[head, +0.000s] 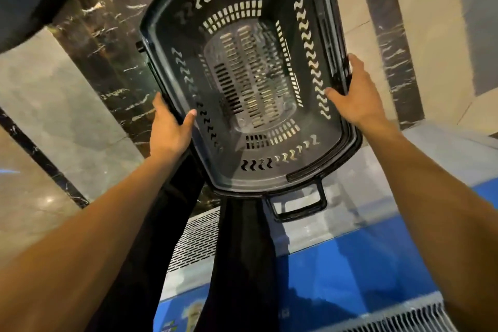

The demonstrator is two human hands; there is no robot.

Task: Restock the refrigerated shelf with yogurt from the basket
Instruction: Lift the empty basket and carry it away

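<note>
The left hand (pixel 169 131) grips the left rim of the black slotted basket (pixel 172 24), thumb curled inside. The basket hangs in the air, tilted toward the camera, its perforated bottom fully visible. The right hand (pixel 358 97) clasps the right rim.
</note>
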